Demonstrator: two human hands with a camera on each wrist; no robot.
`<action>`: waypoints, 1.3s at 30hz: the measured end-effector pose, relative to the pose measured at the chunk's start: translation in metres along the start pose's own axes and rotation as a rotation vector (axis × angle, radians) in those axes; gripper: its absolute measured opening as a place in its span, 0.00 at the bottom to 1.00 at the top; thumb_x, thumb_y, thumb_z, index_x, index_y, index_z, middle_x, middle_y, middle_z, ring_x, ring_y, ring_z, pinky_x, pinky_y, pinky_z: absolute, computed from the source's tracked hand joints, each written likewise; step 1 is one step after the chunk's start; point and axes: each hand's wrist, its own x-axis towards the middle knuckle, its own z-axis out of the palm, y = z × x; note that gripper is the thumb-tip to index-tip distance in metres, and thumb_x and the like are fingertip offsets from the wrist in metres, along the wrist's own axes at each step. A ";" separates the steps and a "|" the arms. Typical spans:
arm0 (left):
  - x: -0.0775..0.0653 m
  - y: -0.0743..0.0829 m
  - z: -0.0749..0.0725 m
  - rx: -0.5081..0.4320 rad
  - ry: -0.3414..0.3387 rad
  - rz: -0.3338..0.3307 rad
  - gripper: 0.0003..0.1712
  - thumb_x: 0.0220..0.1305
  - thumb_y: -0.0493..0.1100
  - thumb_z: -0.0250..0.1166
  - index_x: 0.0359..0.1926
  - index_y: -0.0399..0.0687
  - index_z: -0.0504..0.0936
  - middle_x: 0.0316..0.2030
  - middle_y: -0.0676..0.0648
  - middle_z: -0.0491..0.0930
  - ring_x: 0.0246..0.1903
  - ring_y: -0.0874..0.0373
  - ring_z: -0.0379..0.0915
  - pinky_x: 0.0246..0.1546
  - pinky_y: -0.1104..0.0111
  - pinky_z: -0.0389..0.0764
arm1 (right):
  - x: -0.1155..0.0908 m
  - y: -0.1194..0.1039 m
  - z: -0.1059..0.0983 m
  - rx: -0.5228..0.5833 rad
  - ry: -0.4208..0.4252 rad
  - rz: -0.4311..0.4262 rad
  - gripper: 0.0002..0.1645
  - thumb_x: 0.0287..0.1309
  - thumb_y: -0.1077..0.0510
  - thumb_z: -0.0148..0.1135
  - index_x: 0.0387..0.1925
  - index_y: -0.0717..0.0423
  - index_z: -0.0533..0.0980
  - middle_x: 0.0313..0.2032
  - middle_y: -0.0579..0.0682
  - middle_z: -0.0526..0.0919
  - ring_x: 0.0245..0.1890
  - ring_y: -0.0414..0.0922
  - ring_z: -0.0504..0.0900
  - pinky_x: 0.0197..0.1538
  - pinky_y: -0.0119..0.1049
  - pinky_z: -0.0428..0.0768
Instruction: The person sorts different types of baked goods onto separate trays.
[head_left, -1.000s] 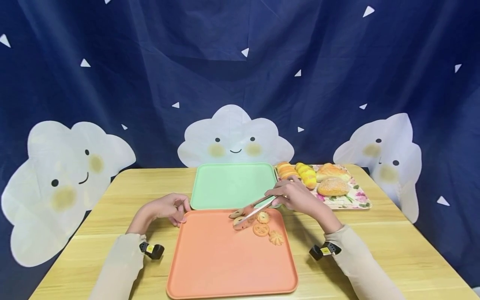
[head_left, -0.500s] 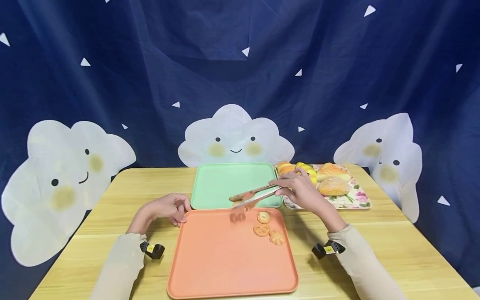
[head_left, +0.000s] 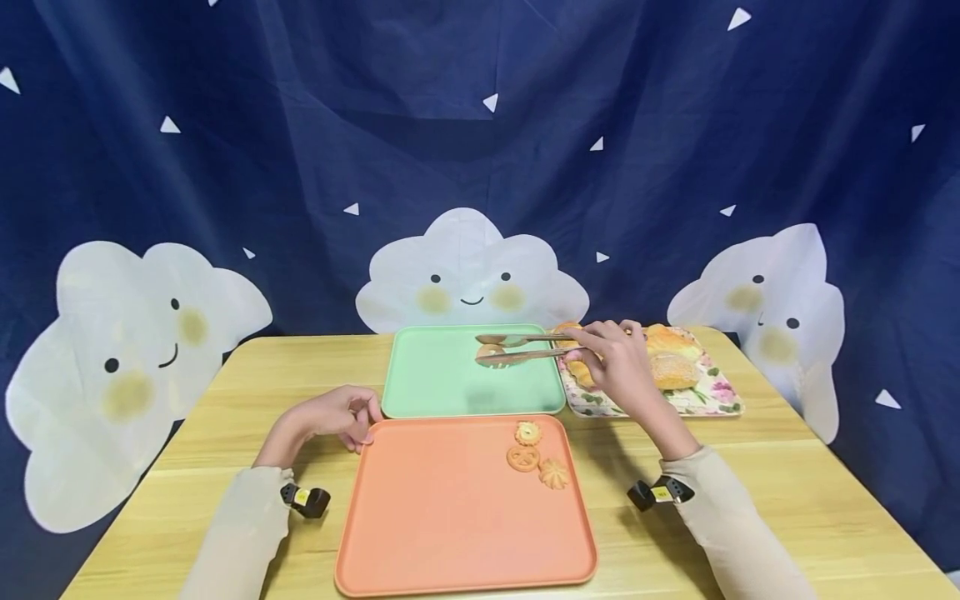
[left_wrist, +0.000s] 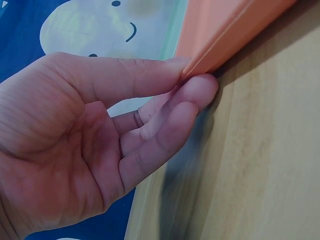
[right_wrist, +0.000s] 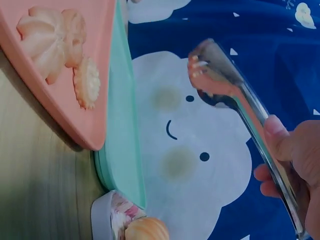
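My left hand [head_left: 333, 414] pinches the far left corner of an orange tray [head_left: 450, 517]; in the left wrist view the thumb lies on top of the rim. Metal tongs [head_left: 528, 356] are in my right hand [head_left: 621, 362], raised over the green tray [head_left: 427, 379]. Between the tong tips is a round cookie [head_left: 491, 351], partly hidden by the metal. Three cookies lie at the orange tray's far right: a round one [head_left: 528, 432], a pretzel-shaped one [head_left: 522, 458] and a flower-shaped one [head_left: 554, 474]. The right wrist view shows the tongs [right_wrist: 252, 117] held well above the trays.
A floral tray [head_left: 697, 406] with several breads stands at the back right, partly behind my right hand. Among them is an oval sugared loaf [head_left: 675, 372]. The green tray touches or nearly touches the orange tray's far edge. A dark blue curtain [head_left: 480, 150] hangs behind the table.
The tongs picked the cookie off the orange tray, rose and moved away from me over the green tray. My left hand has stayed on the tray corner.
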 end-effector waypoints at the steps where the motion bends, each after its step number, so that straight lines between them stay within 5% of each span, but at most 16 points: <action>1: 0.000 0.000 0.000 -0.001 0.000 0.001 0.15 0.52 0.27 0.66 0.42 0.26 0.74 0.25 0.47 0.76 0.25 0.53 0.82 0.27 0.67 0.83 | 0.000 0.001 0.001 -0.014 0.013 0.008 0.23 0.48 0.58 0.75 0.50 0.53 0.87 0.32 0.53 0.86 0.31 0.51 0.77 0.48 0.57 0.65; 9: 0.000 0.000 0.000 -0.010 0.000 -0.004 0.15 0.51 0.27 0.66 0.41 0.26 0.74 0.24 0.47 0.77 0.25 0.53 0.82 0.26 0.67 0.83 | -0.005 0.009 0.007 -0.145 0.057 0.084 0.18 0.54 0.56 0.73 0.48 0.53 0.87 0.32 0.55 0.86 0.30 0.54 0.77 0.47 0.58 0.66; 17: 0.001 -0.001 0.000 0.001 0.005 -0.007 0.15 0.52 0.27 0.67 0.41 0.28 0.75 0.24 0.48 0.77 0.25 0.53 0.82 0.27 0.67 0.83 | -0.015 0.022 0.018 -0.240 0.054 0.156 0.16 0.55 0.65 0.72 0.46 0.53 0.88 0.28 0.56 0.83 0.28 0.55 0.75 0.47 0.59 0.69; 39: 0.001 -0.001 0.001 0.018 0.014 0.000 0.15 0.51 0.28 0.67 0.41 0.28 0.76 0.24 0.47 0.76 0.25 0.53 0.82 0.27 0.66 0.83 | -0.033 0.039 0.039 -0.318 0.000 0.181 0.18 0.50 0.67 0.71 0.45 0.54 0.87 0.30 0.58 0.84 0.32 0.59 0.78 0.49 0.59 0.70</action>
